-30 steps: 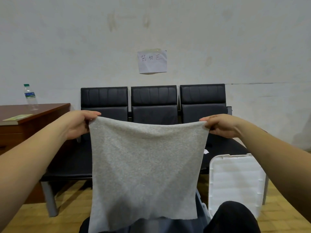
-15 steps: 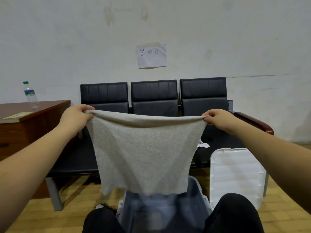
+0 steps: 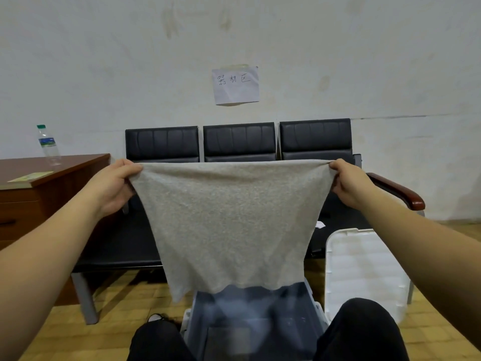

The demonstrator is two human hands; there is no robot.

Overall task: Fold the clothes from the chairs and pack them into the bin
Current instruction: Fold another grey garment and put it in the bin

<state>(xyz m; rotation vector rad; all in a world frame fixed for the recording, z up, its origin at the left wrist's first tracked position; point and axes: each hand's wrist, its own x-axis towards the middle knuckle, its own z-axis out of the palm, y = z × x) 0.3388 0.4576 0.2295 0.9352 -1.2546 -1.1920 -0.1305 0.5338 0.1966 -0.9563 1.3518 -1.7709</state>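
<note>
Grey knit garment (image 3: 229, 225) hangs stretched sideways between left hand (image 3: 114, 187) and right hand (image 3: 350, 185), each grip pinching a top corner; its hem dangles directly above the bin (image 3: 250, 321).

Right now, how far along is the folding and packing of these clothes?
The grey cloth is in hand: the left hand and right hand each pinch a top corner, holding it stretched out above the open bin. It is not packed yet. The bin's white lid already stands off to the side. No other clothes show on the visible parts of the chairs; the bin's contents are too blurred to tell.
</note>
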